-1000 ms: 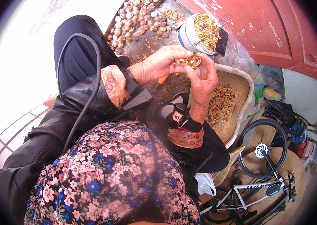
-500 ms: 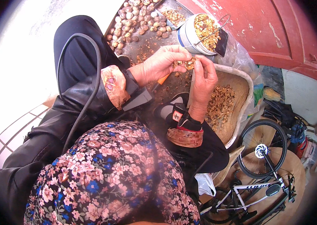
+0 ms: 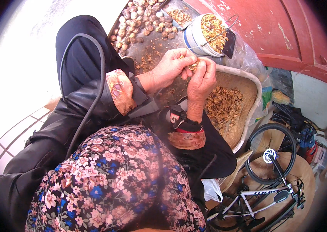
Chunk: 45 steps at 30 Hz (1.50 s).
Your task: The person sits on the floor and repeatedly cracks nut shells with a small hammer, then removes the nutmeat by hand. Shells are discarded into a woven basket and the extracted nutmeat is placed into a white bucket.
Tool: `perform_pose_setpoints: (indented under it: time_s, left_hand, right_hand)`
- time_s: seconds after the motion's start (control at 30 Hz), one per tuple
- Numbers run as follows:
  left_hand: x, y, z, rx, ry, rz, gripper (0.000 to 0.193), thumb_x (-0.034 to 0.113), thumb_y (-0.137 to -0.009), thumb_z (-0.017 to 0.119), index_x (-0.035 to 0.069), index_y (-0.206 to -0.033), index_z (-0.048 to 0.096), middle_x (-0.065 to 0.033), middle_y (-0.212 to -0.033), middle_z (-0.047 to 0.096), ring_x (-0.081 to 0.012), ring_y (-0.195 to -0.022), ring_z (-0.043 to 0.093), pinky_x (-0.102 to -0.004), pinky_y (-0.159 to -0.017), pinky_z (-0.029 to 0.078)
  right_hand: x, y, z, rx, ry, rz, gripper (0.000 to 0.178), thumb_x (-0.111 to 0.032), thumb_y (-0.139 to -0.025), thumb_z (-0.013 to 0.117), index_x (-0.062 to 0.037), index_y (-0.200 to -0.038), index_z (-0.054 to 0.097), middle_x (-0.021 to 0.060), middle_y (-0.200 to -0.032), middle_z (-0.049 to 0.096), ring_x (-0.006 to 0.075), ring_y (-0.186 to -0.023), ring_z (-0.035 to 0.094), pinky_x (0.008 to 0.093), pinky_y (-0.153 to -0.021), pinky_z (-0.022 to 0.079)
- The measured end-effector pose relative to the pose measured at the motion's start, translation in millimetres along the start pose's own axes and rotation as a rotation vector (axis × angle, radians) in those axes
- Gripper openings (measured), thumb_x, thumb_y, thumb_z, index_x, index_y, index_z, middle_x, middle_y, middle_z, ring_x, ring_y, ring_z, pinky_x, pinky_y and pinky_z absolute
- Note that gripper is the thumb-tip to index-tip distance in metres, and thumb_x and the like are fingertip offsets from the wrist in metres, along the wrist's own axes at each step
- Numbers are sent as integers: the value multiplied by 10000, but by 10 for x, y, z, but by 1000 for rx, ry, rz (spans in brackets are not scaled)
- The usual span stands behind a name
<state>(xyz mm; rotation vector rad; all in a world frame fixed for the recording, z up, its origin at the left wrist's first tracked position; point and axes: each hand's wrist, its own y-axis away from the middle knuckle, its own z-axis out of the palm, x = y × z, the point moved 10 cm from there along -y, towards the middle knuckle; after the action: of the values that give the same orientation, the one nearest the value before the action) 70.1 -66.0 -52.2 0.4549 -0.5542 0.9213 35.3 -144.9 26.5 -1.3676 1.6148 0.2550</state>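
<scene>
My left hand (image 3: 170, 68) and my right hand (image 3: 202, 79) meet fingertip to fingertip over a dark metal tray (image 3: 140, 48). Between them they pinch one small brown nut (image 3: 192, 66), partly hidden by the fingers. At the tray's far end lies a heap of whole pale and brown nuts (image 3: 140, 17). Brown shell crumbs (image 3: 148, 61) are scattered on the tray just left of my hands. A woven basket (image 3: 248, 83) holding brown shell pieces (image 3: 225, 106) sits right below my right hand. A white bucket (image 3: 196, 38) filled with brownish kernels stands just beyond the hands.
A red metal door (image 3: 287, 27) rises at the right. A small white bicycle (image 3: 267, 181) stands at lower right beside round woven trays. A black cable (image 3: 88, 77) loops over my black sleeve. Flowered cloth (image 3: 109, 185) fills the lower middle. Pale floor lies to the left.
Both hands have drawn closer together and shifted slightly away from me toward the bucket. The orange item seen under my left hand earlier is out of sight now.
</scene>
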Motion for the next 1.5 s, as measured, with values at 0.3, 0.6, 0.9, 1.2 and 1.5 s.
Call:
perform_pose_setpoints:
  time_s: [0.3,0.6,0.9,1.2,1.5]
  left_hand:
    - [12,35,-6,51,-57,79,126,144,-867,527,23,-847,554,-23,-666,558,-62,-519,513,-176,-433,401]
    - [0,30,30,33,-260,-35,253,280,-896,494,43,-809,503,-12,-591,503,-62,-449,433,-196,-400,334]
    - [151,57,47,42,-564,199,242,272,-904,450,53,-814,501,-13,-633,512,-62,-532,464,-229,-468,386]
    - [108,86,56,31,-369,126,201,236,-915,425,58,-870,508,-7,-625,497,-52,-501,428,-193,-419,317]
    - [69,76,161,-65,-119,55,206,228,-879,534,29,-837,507,-24,-670,542,-59,-463,447,-187,-410,360]
  right_hand:
    - [55,42,-5,121,-17,33,193,-160,-871,425,-10,-841,544,153,-744,598,310,-687,591,387,-616,453]
    - [18,20,-56,67,82,-3,221,-185,-894,420,-8,-882,551,125,-777,617,236,-704,605,337,-625,467]
    - [-60,48,-45,133,41,1,200,-162,-877,416,-15,-821,540,155,-738,597,322,-666,585,391,-586,445]
    - [175,36,-4,172,-265,112,222,-176,-904,410,-24,-780,515,15,-688,499,85,-578,463,221,-481,371]
    - [272,10,-102,151,-286,124,225,-178,-927,392,-21,-829,519,19,-725,530,60,-556,465,192,-465,379]
